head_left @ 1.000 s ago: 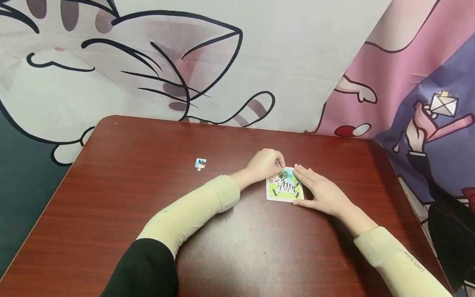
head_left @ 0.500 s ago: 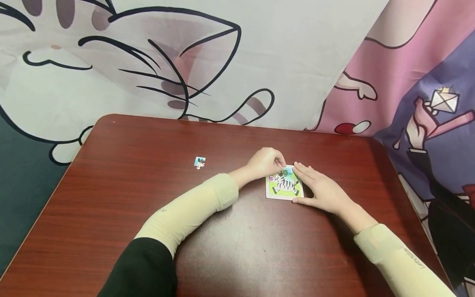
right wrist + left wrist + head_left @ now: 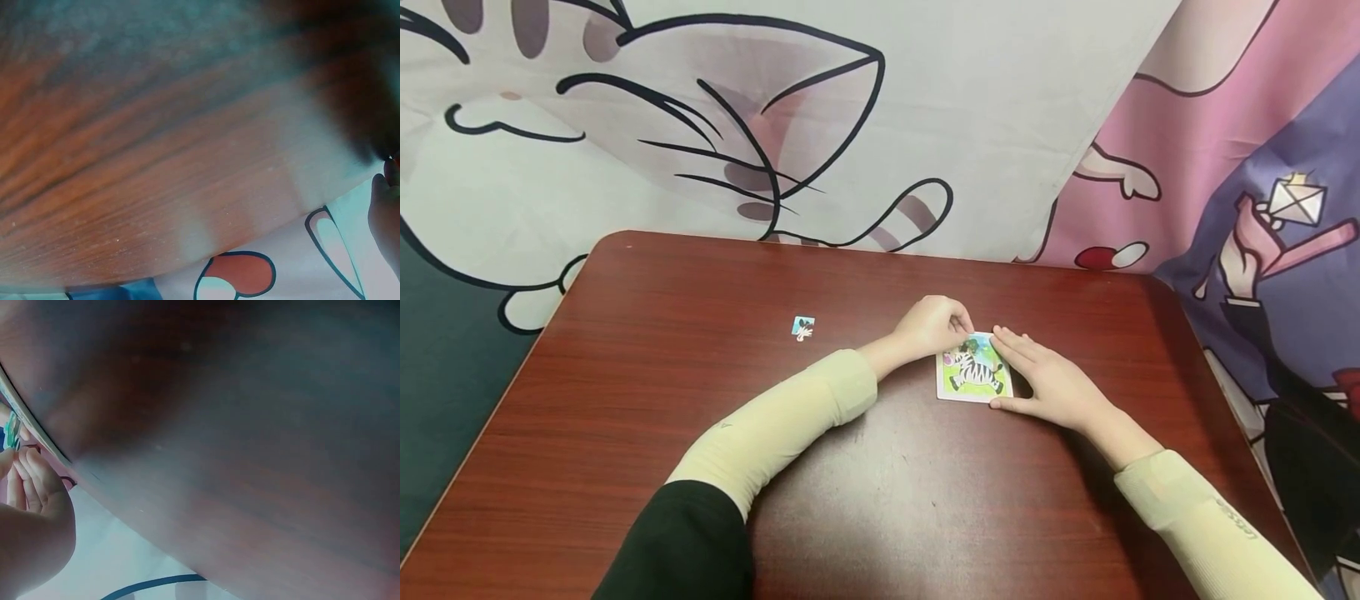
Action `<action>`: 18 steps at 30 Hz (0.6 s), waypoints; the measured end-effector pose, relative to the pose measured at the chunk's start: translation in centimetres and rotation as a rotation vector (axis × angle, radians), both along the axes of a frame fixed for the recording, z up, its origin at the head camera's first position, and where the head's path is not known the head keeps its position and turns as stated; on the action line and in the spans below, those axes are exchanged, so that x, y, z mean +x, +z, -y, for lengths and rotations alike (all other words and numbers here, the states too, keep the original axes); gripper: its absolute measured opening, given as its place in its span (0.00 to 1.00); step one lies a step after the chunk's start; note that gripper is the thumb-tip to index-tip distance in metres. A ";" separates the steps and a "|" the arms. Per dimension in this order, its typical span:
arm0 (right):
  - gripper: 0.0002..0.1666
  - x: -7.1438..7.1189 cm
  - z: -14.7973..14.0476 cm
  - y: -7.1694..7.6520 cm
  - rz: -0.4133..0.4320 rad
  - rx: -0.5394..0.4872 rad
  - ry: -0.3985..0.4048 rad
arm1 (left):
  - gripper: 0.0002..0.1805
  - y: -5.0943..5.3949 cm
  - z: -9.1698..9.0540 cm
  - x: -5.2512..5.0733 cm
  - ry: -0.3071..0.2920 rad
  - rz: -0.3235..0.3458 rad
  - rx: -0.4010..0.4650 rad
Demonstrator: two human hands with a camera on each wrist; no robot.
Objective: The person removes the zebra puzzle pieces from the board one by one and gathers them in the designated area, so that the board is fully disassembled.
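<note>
In the head view, a square picture puzzle (image 3: 976,377) with a running zebra on green and blue lies flat on the table. My left hand (image 3: 931,325) is over its upper left corner, fingers curled and tips together at the top edge. In the left wrist view, a small green puzzle piece (image 3: 11,431) shows at those fingertips; its outline is partly hidden. Spread along the puzzle's right side is my right hand (image 3: 1056,383), straight fingers at the upper corner and thumb at the lower one. A loose puzzle piece (image 3: 802,327), blue with black and white, lies to the left.
The reddish-brown table (image 3: 647,375) has a rounded far edge against a cloth with a cartoon cat (image 3: 760,125). A pink and purple printed cloth (image 3: 1240,150) hangs at the right. Pale sleeves cover both forearms.
The left hand shifts very slightly at the puzzle's top edge. The right hand stays at the puzzle's side, and the loose piece has not moved on the table.
</note>
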State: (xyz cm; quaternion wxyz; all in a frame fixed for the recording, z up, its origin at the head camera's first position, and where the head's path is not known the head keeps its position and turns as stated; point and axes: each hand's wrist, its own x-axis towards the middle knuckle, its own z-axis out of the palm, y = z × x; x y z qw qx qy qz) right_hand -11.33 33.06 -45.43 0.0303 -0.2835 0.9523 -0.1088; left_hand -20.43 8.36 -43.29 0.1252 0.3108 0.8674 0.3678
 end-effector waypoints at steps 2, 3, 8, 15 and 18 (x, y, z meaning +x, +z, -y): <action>0.61 0.0 0.0 0.0 -0.004 -0.004 0.004 | 0.04 0.0 0.3 0.0 0.002 0.007 0.005; 0.61 0.0 0.0 0.0 -0.005 -0.005 0.006 | 0.04 0.1 0.4 -0.1 0.002 0.010 0.007; 0.61 0.0 0.0 -0.1 0.001 0.001 0.004 | 0.04 0.1 1.6 -0.2 -0.005 0.020 0.016; 0.61 0.0 0.0 0.0 0.010 0.006 0.000 | 0.05 0.0 3.8 -0.3 0.027 0.028 0.013; 0.61 0.0 0.1 0.1 0.009 0.007 0.001 | 0.05 0.1 4.9 -0.4 0.046 0.026 0.008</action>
